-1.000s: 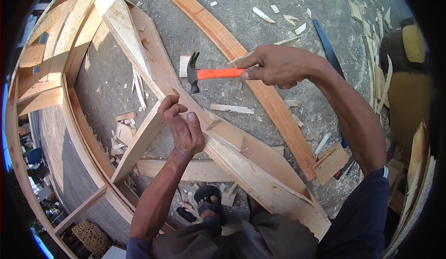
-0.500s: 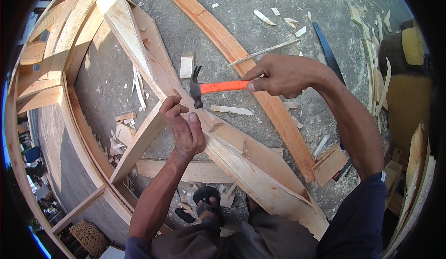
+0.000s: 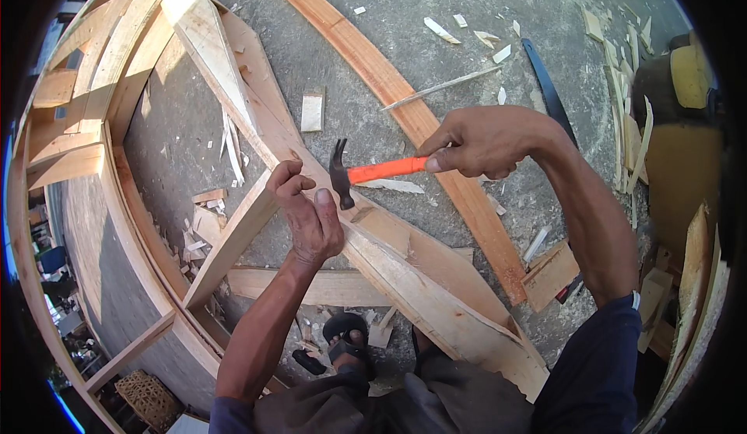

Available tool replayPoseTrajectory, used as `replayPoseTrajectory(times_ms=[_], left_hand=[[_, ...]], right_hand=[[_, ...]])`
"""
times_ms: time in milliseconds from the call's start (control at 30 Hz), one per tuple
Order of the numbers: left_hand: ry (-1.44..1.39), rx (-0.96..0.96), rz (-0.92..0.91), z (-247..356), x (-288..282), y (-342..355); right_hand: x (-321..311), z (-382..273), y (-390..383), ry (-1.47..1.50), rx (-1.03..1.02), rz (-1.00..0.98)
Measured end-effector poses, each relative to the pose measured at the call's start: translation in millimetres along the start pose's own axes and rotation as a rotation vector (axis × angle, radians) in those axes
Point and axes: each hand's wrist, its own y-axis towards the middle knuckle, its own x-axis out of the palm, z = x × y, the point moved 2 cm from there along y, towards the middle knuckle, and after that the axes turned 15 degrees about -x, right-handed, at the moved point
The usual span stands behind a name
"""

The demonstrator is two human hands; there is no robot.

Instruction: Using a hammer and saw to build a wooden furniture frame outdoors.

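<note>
My right hand [image 3: 482,142] is wrapped round the orange handle of a claw hammer [image 3: 389,170]. Its dark head hangs over the pale curved wooden beam [image 3: 268,99], close to my left thumb. My left hand [image 3: 307,220] grips the beam where a short crosspiece [image 3: 233,243] meets it, fingers bent over the edge and thumb pointing up. Whether a nail stands beneath the hammer head I cannot make out. Nearer to me, the beam continues as a bevelled plank [image 3: 436,302] toward the lower right.
A curved wooden frame [image 3: 85,115] fills the left side. Across the grey floor lies a reddish curved plank [image 3: 389,76]. A blue strip-like tool [image 3: 548,92], a small wood block [image 3: 313,109] and scattered offcuts lie about. At lower left is a woven basket [image 3: 148,399].
The hammer and my right hand have moved slightly toward me and to the right, bringing the head lower beside my left thumb. My left hand stays in place.
</note>
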Motion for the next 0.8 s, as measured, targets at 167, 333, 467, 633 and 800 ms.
replayPoseTrajectory(times_ms=[167, 333, 467, 633, 800], left_hand=[[-0.005, -0.006, 0.003, 0, 0, 1], [-0.022, -0.016, -0.002, -2, 1, -3], [-0.013, -0.032, -0.005, -2, -1, 0], [-0.022, -0.035, -0.011, 0, 0, -1], [-0.035, -0.012, 0.003, -5, -5, -7]], right_hand=[[1, 9, -4, -0.011, 0.015, 0.124], [18, 22, -8, -0.056, -0.074, -0.024], [15, 12, -16, 0.106, -0.009, 0.217], [4, 13, -16, 0.010, -0.039, 0.129], [5, -10, -17, -0.005, 0.032, -0.083]])
